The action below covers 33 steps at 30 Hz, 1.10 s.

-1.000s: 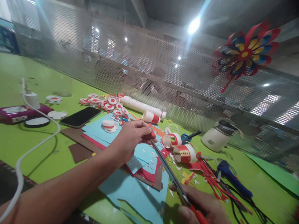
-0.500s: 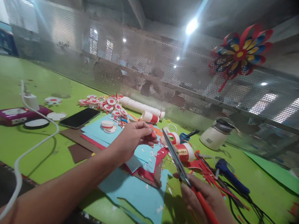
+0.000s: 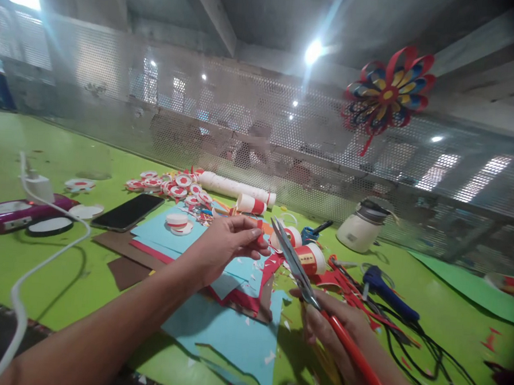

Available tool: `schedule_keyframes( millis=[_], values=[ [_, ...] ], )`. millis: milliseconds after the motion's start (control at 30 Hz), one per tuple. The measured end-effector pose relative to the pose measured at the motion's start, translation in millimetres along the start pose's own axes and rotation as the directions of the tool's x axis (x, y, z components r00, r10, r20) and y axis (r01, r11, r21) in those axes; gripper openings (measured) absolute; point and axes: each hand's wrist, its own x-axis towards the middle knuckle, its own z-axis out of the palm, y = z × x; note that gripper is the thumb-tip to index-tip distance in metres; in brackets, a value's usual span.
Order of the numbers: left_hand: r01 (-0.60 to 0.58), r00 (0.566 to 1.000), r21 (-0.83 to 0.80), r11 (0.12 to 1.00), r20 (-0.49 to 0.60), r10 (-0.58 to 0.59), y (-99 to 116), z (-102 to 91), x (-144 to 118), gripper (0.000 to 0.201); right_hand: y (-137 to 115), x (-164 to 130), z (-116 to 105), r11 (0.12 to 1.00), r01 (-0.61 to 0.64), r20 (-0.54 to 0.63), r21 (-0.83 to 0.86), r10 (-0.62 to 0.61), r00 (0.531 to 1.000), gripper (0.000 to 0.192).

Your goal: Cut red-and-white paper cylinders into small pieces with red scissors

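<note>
My left hand pinches a small piece of red paper between thumb and fingers, above the stacked sheets. In my right hand is a pair of scissors with red handles, its blades pointing up and away, parted slightly at the tips. The blades stand just right of the red piece, apart from it as far as I can see. Blue paper sheets and a brown sheet lie beneath my hands, scattered with small offcuts. A white cup piece with a red band rests on the stack.
Behind lie a pile of white-and-red discs and a white roll. A phone and a purple power bank are at left. Rightward are red-and-white paper cups, a blue glue gun with black cable, and a white jug.
The scissor blades have parted slightly at the tips. My view has shifted a little to the right. My left hand still holds the red piece.
</note>
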Motion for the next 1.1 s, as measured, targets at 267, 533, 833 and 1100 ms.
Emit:
schedule_keyframes(
  millis=[267, 533, 833, 1100],
  values=[
    [0.031, 1.000, -0.004, 1.000, 0.003, -0.031, -1.9, 2.5, -2.0, 0.011, 4.3, 3.1, -1.1, 0.998, 0.047, 0.057, 0.042, -0.049, 0.997, 0.048],
    [0.026, 0.998, 0.029, 0.999, 0.051, -0.027, -2.9, 0.7, -1.1, 0.011, 1.9, 1.2, -1.6, 0.995, 0.007, 0.131, 0.100, -0.020, 0.991, 0.045],
    [0.006, 0.997, 0.081, 0.997, -0.075, 0.000, -3.4, -5.1, 5.0, 0.010, 3.0, 3.4, -4.3, 0.992, 0.072, 0.089, -0.101, -0.063, 0.994, 0.041],
    [-0.053, 0.950, 0.172, 0.984, -0.296, 0.103, -14.2, -22.6, 21.5, 0.005, 18.3, 13.1, -5.7, 0.919, 0.053, -0.013, -0.391, -0.063, 0.998, 0.044]
  ],
)
